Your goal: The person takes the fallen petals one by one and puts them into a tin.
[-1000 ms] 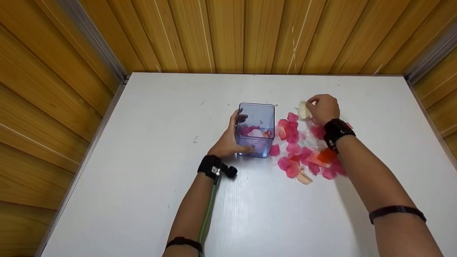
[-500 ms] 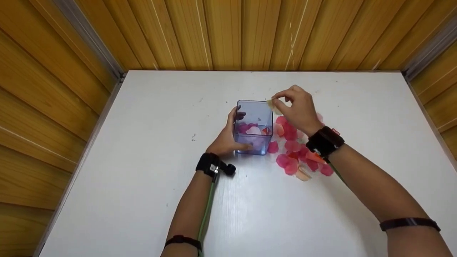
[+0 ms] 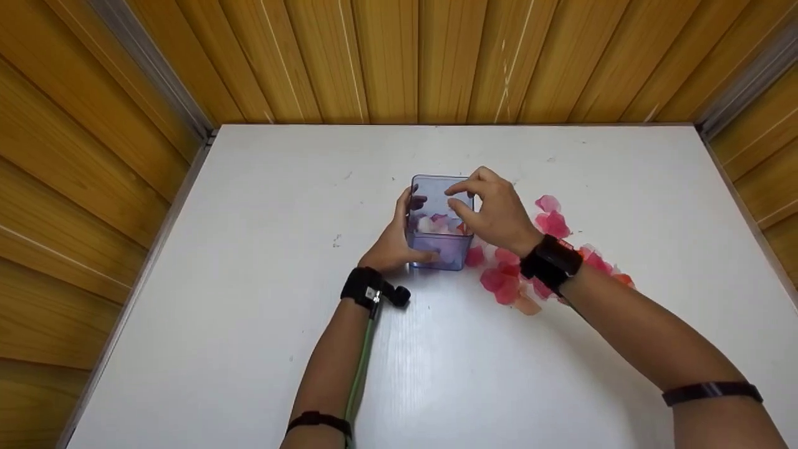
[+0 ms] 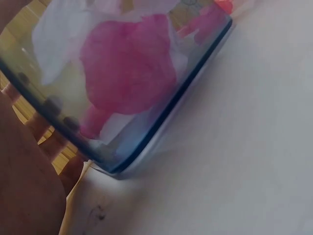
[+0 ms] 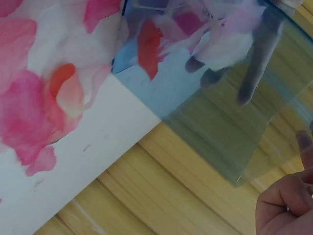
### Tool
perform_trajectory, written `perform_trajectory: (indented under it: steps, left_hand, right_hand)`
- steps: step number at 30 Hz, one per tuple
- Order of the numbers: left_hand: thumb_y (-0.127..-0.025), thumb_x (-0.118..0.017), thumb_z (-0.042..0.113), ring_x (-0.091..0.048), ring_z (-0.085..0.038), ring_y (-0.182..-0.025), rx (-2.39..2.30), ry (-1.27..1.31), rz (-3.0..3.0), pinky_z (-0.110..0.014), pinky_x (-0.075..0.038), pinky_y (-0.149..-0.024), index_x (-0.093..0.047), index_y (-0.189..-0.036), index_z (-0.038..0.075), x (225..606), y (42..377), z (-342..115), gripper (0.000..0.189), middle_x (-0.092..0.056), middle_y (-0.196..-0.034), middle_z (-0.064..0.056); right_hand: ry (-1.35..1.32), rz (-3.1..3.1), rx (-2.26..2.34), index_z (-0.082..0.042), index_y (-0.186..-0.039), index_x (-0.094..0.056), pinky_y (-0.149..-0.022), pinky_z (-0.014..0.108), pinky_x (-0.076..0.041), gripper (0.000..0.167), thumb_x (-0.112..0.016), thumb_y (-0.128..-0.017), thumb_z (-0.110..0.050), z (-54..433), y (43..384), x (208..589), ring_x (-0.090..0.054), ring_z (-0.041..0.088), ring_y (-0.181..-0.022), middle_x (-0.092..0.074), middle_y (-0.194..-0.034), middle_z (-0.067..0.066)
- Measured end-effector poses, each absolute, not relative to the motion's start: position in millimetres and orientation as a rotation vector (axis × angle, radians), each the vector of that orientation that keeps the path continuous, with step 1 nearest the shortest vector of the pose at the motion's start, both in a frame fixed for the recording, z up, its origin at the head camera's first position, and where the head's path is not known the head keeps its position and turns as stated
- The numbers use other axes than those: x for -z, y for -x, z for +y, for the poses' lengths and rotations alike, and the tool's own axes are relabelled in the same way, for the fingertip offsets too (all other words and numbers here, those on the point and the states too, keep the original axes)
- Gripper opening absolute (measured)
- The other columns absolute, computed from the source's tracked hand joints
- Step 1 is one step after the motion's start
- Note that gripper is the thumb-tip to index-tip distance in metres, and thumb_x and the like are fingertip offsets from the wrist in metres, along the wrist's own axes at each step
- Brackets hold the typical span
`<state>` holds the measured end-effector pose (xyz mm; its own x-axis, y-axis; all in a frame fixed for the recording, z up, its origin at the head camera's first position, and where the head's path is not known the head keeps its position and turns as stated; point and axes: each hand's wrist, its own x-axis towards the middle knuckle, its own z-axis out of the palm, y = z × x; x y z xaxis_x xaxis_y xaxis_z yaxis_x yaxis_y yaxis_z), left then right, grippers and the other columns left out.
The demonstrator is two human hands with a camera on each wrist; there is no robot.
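My left hand [image 3: 391, 246] grips a clear bluish plastic box [image 3: 454, 251] from its left side, thumb across the front wall. The box stands on the white table, its open top facing up. Inside lie pink, white and orange petals, with a pale cream petal [image 3: 426, 225] among them; the right wrist view shows this pale petal [image 5: 227, 51] through the wall. My right hand [image 3: 495, 212] is over the box's right rim, thumb and forefinger apart with nothing seen between them. In the left wrist view a large pink petal [image 4: 129, 68] shows through the wall.
Loose pink, red and orange petals [image 3: 499, 284] lie in a scattered heap right of the box, partly under my right forearm. A peach petal [image 3: 527, 305] lies at its near edge. Wood-patterned panels [image 3: 386, 62] stand behind the white table [image 3: 280, 249].
My right hand has carried the cream petal left from the heap to the box and let it go; the petal now lies inside. My left hand still holds the box in place.
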<state>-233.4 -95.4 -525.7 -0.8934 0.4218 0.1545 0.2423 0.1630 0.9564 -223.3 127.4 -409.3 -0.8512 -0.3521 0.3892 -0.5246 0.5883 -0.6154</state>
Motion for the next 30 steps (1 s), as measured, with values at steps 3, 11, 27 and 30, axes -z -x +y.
perform_trajectory:
  steps: [3, 11, 27, 30]
  left_hand:
    - [-0.067, -0.096, 0.031, -0.030, -0.017, -0.149, -1.819, -0.645, 2.302, -0.046, -0.024, -0.123, -0.002, -0.164, 0.027, 523.9, 233.2, -96.5, 0.136, -0.033, -0.160, -0.002]
    - [-0.066, -0.097, 0.033, -0.035, -0.021, -0.147, -1.813, -0.608, 2.311, -0.048, -0.028, -0.121, -0.002, -0.164, 0.029, 525.2, 232.1, -96.3, 0.137, -0.034, -0.160, -0.004]
    - [-0.066, -0.097, 0.034, -0.033, -0.021, -0.148, -1.789, -0.607, 2.319, -0.047, -0.027, -0.122, 0.000, -0.164, 0.027, 527.1, 232.5, -93.3, 0.139, -0.032, -0.160, -0.006]
    - [-0.066, -0.097, 0.033, -0.035, -0.021, -0.146, -1.806, -0.620, 2.311, -0.047, -0.028, -0.121, -0.001, -0.164, 0.027, 528.1, 232.2, -93.3, 0.138, -0.033, -0.159, -0.006]
  right_hand:
    - [-0.604, -2.592, -1.136, -0.001, -0.108, -0.079, -0.075, 0.037, -0.041, 0.017, -0.072, -0.096, -0.010, 144.8, 232.1, 407.6, -0.053, 0.030, -0.088, -0.057, -0.089, 0.014]
    - [-0.220, -2.796, -0.990, 0.004, -0.115, -0.076, -0.079, 0.044, -0.040, 0.026, -0.065, -0.100, -0.015, 230.0, 269.3, 431.7, -0.052, 0.037, -0.097, -0.060, -0.103, 0.026]
    - [0.040, -3.106, -0.985, 0.002, -0.117, -0.074, -0.096, 0.059, -0.044, 0.029, -0.065, -0.101, -0.020, 297.9, 279.3, 469.7, -0.049, 0.042, -0.106, -0.061, -0.113, 0.027]
    - [0.023, -3.054, -1.001, 0.003, -0.114, -0.075, -0.093, 0.055, -0.043, 0.027, -0.066, -0.100, -0.018, 294.3, 279.5, 465.2, -0.049, 0.041, -0.105, -0.061, -0.113, 0.027]
